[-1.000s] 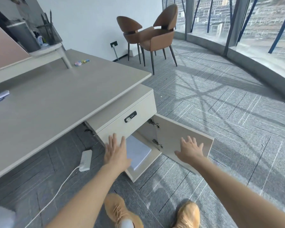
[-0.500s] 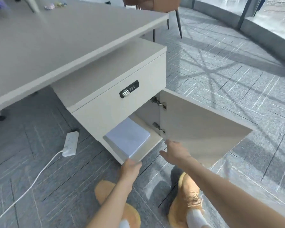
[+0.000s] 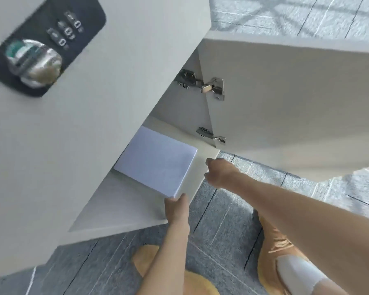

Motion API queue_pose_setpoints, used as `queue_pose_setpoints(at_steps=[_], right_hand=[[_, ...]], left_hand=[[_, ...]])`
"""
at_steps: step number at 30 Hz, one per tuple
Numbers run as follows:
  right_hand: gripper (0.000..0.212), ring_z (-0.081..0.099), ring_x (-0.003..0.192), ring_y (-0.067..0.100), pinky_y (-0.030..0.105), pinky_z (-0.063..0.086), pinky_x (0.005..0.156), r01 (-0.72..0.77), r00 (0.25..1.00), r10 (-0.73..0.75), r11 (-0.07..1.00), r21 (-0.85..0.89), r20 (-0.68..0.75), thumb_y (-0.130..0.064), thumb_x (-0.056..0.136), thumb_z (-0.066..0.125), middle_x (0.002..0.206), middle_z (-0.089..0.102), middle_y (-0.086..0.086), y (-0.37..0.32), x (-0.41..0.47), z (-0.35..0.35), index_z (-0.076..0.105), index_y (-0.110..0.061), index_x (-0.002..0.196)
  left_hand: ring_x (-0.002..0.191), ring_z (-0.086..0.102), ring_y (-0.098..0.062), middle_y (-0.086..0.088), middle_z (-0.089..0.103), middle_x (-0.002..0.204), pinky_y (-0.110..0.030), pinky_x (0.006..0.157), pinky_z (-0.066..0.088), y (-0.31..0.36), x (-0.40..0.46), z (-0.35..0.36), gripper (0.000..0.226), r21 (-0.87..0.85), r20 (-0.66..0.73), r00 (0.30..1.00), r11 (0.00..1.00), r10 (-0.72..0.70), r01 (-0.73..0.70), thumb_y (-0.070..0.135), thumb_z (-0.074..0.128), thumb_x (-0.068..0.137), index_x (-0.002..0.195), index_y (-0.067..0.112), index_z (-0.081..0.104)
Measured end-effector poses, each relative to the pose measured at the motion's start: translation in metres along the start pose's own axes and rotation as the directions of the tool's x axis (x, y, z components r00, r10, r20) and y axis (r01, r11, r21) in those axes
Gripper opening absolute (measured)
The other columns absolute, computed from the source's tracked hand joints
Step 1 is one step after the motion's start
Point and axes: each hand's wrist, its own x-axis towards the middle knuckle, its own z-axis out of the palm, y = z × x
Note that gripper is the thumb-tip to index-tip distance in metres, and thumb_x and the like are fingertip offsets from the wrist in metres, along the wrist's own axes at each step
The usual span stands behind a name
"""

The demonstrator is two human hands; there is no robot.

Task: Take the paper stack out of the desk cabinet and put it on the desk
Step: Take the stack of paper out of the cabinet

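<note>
The white paper stack lies flat on the bottom shelf of the open desk cabinet, its far end hidden behind the drawer front. My left hand touches the stack's near corner at the shelf's front edge; its fingertips are hidden, so a grip is unclear. My right hand hovers just right of the stack by the shelf's right front corner, fingers bent and apart, holding nothing.
The cabinet door stands swung open to the right on two metal hinges. Above the shelf is a drawer front with a black combination lock. Grey carpet tiles and my tan shoes are below.
My head has dropped much closer to the cabinet. My left hand moved from the shelf's front edge to the stack's near corner, and my right hand came in toward the stack's right side.
</note>
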Motion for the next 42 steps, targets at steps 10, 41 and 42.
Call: queue_pose_setpoints(at_steps=[10,41,42], right_hand=[[0.051,0.048,0.124,0.033,0.041,0.042,0.1,0.048,0.993,-0.052,0.998,-0.037,-0.104,-0.033,0.097,0.053,0.136,0.046,0.016,-0.042,0.105,0.021,0.04,-0.009,0.14],[0.037,0.057,0.091,0.029,0.033,0.043,0.072,-0.257,0.966,0.24,0.818,0.514,0.101,-0.04,0.099,0.047,0.113,0.062,0.017,0.07,0.084,0.059,0.05,-0.01,0.121],[0.038,0.058,0.098,0.03,0.033,0.043,0.076,-0.258,0.966,0.225,0.809,0.528,0.127,-0.038,0.101,0.046,0.12,0.061,0.018,0.071,0.083,0.057,0.05,-0.011,0.127]], left_hand=[[0.076,0.072,-0.041,-0.027,0.071,0.089,-0.042,0.059,0.051,-0.016,0.115,0.012,0.047,-0.069,-0.109,0.985,0.989,-0.136,0.129,0.025,0.064,0.06,0.093,-0.009,0.063],[0.106,0.051,-0.032,-0.02,0.048,0.14,-0.043,0.088,0.044,-0.051,0.03,0.067,0.059,-0.3,-0.151,0.953,0.931,-0.261,0.208,0.02,0.065,0.09,0.139,0.004,0.036],[0.102,0.051,-0.029,-0.018,0.051,0.137,-0.041,0.088,0.044,-0.053,0.034,0.067,0.057,-0.359,-0.149,0.953,0.912,-0.264,0.196,0.02,0.067,0.089,0.137,0.003,0.04]])
